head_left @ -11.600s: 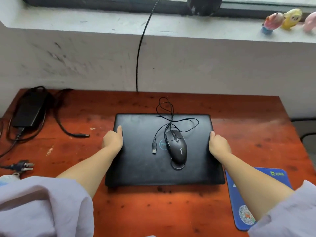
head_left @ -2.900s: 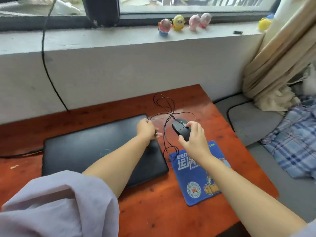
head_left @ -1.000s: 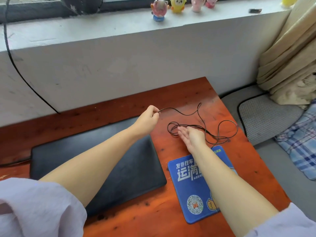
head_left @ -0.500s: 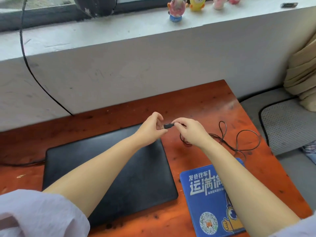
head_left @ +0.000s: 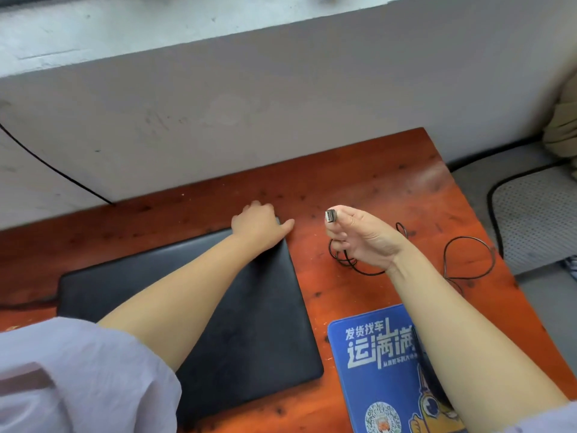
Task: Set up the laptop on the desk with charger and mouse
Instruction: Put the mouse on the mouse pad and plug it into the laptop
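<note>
The closed black laptop lies flat on the red-brown desk. My left hand rests on the laptop's far right corner, fingers curled over the edge. My right hand is raised just right of the laptop and pinches the mouse's USB plug, its metal end pointing left. The thin black mouse cable trails in loops over the desk's right side. The mouse itself is mostly hidden under my right forearm on the blue mouse pad. The charger is out of view.
A white wall and window ledge stand behind the desk. A black cable runs down the wall to the desk. A grey cushioned seat sits right of the desk's edge.
The USB plug has passed from between both hands into my right hand alone. My left hand has dropped onto the laptop's far right corner. The view has tilted further down.
</note>
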A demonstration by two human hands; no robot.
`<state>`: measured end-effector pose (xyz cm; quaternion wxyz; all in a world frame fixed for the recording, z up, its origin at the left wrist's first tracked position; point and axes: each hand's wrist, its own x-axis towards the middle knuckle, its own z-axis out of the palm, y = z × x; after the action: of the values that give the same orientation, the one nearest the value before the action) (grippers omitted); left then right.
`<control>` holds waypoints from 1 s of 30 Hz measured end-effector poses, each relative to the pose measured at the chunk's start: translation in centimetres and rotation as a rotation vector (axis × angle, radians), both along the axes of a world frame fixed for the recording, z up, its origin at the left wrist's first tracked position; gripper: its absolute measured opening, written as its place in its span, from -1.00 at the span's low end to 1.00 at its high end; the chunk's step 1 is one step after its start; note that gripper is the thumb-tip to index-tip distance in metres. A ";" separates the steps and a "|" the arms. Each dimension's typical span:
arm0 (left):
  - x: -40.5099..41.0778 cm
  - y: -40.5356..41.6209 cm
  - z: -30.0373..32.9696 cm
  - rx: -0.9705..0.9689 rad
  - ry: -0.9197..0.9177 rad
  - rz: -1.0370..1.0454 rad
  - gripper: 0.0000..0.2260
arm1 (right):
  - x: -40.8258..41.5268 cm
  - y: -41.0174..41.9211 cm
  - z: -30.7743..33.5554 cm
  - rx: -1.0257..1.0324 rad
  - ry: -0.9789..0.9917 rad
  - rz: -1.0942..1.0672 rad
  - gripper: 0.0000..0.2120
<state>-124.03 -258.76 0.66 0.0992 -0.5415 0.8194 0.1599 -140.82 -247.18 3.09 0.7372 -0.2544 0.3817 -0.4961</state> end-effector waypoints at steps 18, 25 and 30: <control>1.5 -0.1 5.0 0.002 0.221 0.022 -0.72 | 2.0 -0.5 2.2 0.028 0.867 0.013 -0.83; 2.5 0.1 6.8 -0.069 0.329 -0.006 -0.74 | 4.9 -0.6 2.8 -0.012 0.776 -0.016 -0.68; 2.6 0.3 7.3 -0.081 0.327 0.031 -0.77 | 5.1 -0.9 3.6 -0.049 0.879 -0.020 -0.70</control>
<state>-121.39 -258.51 7.92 -0.0598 -0.5246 0.8218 0.2142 -135.77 -248.09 6.72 0.4936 -0.4550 0.6498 -0.3566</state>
